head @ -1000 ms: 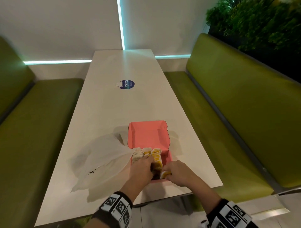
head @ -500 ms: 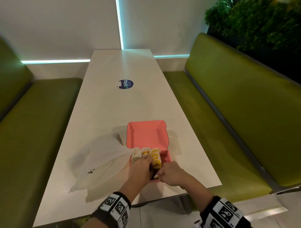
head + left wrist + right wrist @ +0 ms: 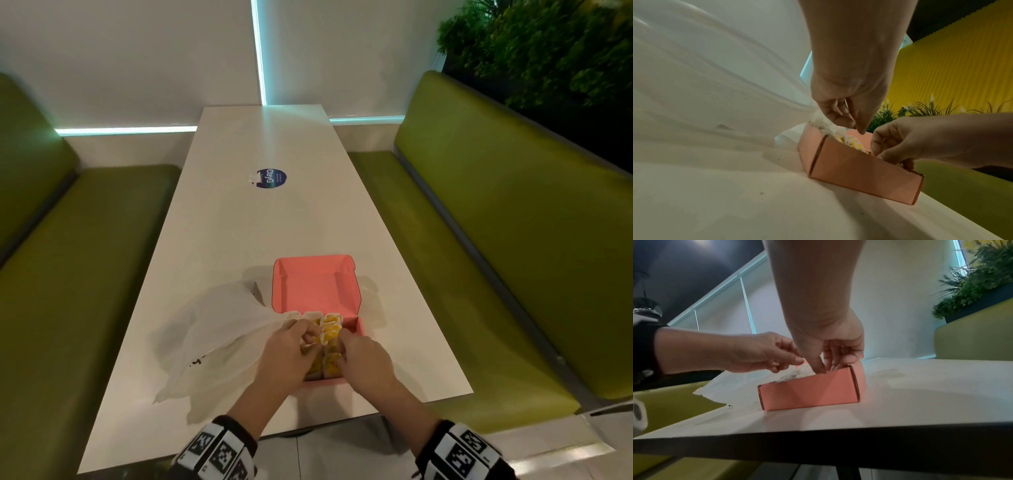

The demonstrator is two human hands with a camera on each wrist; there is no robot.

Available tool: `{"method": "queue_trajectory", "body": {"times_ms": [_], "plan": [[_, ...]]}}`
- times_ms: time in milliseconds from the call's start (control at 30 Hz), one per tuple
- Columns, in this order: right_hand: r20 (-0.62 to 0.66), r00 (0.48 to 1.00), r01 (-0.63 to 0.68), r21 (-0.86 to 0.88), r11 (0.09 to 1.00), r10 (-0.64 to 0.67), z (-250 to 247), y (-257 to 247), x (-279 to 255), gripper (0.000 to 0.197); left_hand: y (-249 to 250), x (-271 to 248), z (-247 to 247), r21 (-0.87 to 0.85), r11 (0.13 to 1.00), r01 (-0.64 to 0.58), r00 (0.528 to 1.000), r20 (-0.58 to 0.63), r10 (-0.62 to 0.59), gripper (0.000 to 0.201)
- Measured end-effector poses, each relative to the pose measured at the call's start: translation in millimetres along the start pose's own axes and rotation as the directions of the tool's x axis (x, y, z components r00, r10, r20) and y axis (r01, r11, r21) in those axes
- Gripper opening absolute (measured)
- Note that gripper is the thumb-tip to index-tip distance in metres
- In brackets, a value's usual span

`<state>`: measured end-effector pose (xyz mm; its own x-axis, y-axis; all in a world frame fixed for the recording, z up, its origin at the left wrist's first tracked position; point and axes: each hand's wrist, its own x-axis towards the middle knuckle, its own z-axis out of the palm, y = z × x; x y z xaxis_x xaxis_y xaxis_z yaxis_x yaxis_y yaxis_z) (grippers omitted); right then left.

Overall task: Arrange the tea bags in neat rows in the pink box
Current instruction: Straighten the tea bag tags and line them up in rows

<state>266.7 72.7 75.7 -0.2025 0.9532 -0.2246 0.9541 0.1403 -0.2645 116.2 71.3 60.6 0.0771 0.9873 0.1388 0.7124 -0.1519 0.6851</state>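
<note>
Both hands, left hand (image 3: 286,353) and right hand (image 3: 368,359), reach curled fingers into the open pink cardboard box (image 3: 356,323); whether they pinch the yellow-and-white tea bags (image 3: 330,325) cannot be told; careless nudging could topple rows.

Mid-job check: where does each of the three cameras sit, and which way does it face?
Head: above, looking forward and down at the table; both hands in the pink box.
Left wrist: low on the table by the plastic bag, looking along the left hand at the box.
Right wrist: low at the table's near edge, looking along the right hand.
All share box and both hands.
</note>
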Motion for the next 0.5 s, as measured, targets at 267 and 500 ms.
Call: {"method": "queue_trajectory", "body": {"times_ms": [267,500], "plan": [[-0.013,1.0,-0.021,0.098,0.995,0.022,-1,-3,0,0.016,-10,-33,-13,0.022,0.998,-0.062,0.968,0.245,0.055,0.021],[0.063,0.99,-0.132,0.071,0.989,0.127,10,-5,11,0.022,-5,-39,-11,0.126,0.987,-0.098,0.972,0.225,0.067,0.017]]}}
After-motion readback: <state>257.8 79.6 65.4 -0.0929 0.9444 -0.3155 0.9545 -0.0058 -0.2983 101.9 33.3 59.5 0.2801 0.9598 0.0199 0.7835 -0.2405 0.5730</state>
